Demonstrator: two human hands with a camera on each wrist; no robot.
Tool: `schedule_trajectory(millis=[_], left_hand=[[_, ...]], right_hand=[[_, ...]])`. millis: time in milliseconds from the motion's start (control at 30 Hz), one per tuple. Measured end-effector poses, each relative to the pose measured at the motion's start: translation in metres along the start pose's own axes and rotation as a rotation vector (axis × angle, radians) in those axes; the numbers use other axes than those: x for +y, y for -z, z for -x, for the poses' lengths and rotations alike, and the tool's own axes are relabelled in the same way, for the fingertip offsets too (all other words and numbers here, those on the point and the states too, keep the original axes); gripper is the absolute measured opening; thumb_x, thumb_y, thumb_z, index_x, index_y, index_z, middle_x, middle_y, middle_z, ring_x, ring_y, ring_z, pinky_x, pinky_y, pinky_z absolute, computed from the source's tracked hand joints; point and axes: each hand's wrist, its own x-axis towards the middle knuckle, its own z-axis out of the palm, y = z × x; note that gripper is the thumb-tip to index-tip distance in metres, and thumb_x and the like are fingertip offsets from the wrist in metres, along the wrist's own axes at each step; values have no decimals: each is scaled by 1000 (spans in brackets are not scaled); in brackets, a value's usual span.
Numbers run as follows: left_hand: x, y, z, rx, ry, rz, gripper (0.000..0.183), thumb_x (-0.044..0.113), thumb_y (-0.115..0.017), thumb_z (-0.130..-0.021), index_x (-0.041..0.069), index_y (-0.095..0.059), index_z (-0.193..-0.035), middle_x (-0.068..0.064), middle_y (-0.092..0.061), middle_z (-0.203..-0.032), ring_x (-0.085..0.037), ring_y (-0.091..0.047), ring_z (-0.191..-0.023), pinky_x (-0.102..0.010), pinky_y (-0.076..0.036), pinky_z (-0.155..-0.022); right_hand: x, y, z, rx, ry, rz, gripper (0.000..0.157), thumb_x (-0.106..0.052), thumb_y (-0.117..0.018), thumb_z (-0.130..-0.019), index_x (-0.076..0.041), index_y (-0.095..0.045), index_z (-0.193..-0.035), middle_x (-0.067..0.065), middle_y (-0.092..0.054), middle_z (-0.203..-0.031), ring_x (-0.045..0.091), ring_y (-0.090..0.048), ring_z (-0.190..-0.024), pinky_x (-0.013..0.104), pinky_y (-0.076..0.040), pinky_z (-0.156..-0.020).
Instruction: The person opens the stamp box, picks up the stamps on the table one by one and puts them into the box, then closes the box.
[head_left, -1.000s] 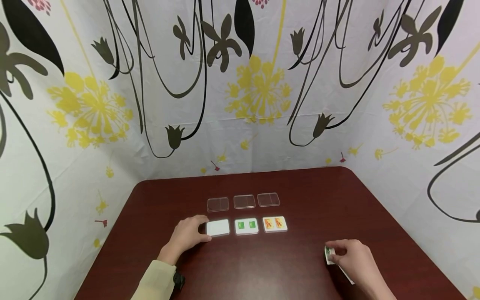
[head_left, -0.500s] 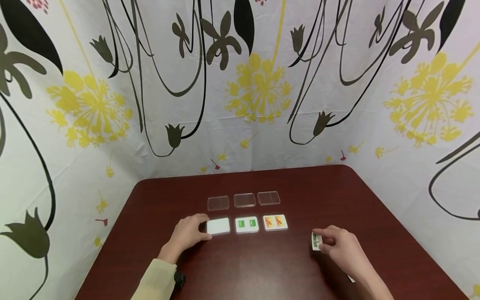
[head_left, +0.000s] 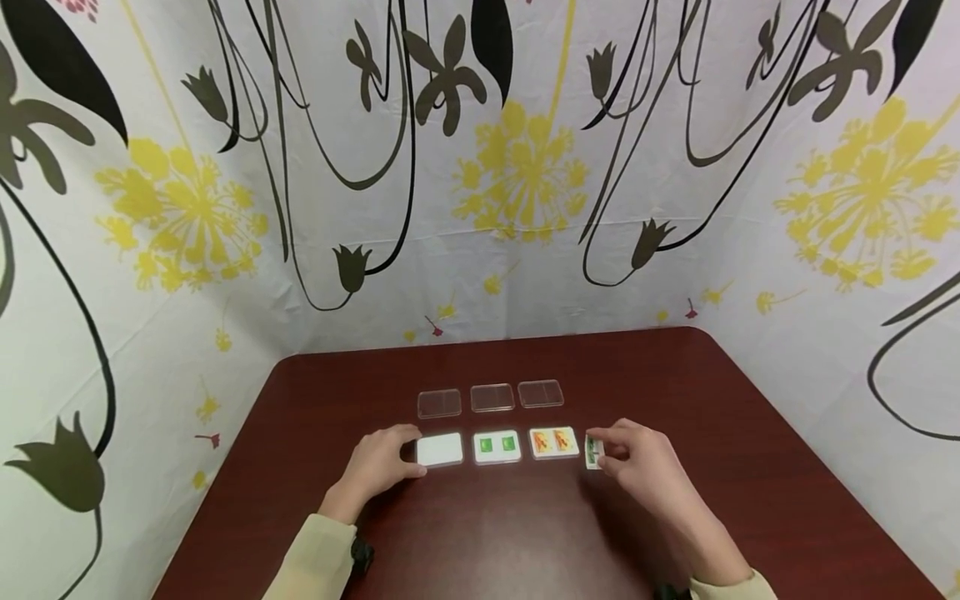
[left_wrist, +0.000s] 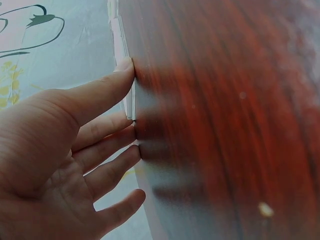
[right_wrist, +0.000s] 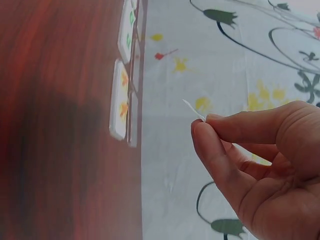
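My left hand [head_left: 378, 460] holds the leftmost flat clear case [head_left: 440, 449], with a plain white face, between thumb and fingers at its left end. In the left wrist view, the thumb [left_wrist: 117, 75] lies on the edge of that case. My right hand [head_left: 652, 467] pinches a small white piece with green print [head_left: 594, 452], like a sticker or card, between thumb and fingertips. The right wrist view shows this piece [right_wrist: 189, 106] edge-on, thin and slightly bent. Beside it lies a white case with two orange pictures [head_left: 553, 442]; a case with two green squares [head_left: 497, 447] sits in the middle.
Behind the cases, three transparent lids or trays [head_left: 492, 397] form a second row on the dark red-brown table [head_left: 510, 533]. A white curtain with flower prints [head_left: 315, 217] hangs around the table's far edge and sides.
My right hand has moved left and away from me with the small printed piece, from the table's right side to beside the orange-picture case. My left hand stays at the plain white case.
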Motion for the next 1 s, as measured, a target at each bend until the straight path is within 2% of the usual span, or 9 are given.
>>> schedule_trajectory(millis=[367,600,1000], left_hand=[[1,-1,1,15,0,8,57,35,-87,-80,12,-69,-129,-8,-62,-135,-31,-59,-123,-53,-48,-98],[1,1,0,19,5,-1,57,34,-87,-80,12,-70,-129,-7,-63,-135,-31,-59,-123,-53,-48,-98],[1,2,-1,1,10,2,56,34,-86,-81,13,-69,-130,-7,-62,-136,-31,-58,-124,-53,-47,-99]], right_hand=[[-21,-15,-24,22,89,-40,37,3,-77,-81,-9,-76,-116,-6,-58,-83,7,-56,-70,26,-47,-61],[-34,-23,-36,27,98,-93,35,2,-76,-82,-12,-77,-115,-6,-63,-88,6,-64,-76,26,-51,-62],[-60,-37,-50,-5,94,-154,35,0,-80,-81,-17,-78,-112,-4,-71,-102,4,-65,-75,27,-54,-60]])
